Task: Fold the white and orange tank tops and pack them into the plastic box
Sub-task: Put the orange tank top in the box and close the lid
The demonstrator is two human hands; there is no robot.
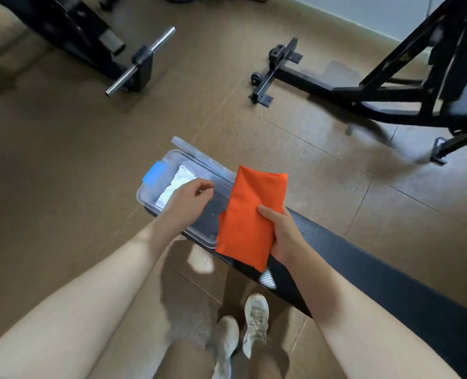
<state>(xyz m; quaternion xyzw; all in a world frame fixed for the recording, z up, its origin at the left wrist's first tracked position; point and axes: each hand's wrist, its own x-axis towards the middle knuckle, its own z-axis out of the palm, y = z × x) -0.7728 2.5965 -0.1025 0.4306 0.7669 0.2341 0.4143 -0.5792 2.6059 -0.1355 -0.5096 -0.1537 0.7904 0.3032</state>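
I have the orange tank top [250,214] folded into a flat packet and pinched in my right hand [282,233], thumb on top and fingers underneath, gripping one long edge so the folds stay together while it hangs in the air. It sits just beside and partly over the near right end of the plastic box [172,203], which rests on the end of the dark padded table [363,258]. The white tank top [176,184] already lies folded inside the box at its far end, leaving the near part bare, and that is where I judge the orange one should go. My left hand [190,199] hovers over the box with fingers loosely curled, holding nothing that I can see; I read it as placed there to steady the box or press the white cloth down. The box's lid [199,162] lies along its far side. The next move calls for lowering the packet flat so it does not unfold.
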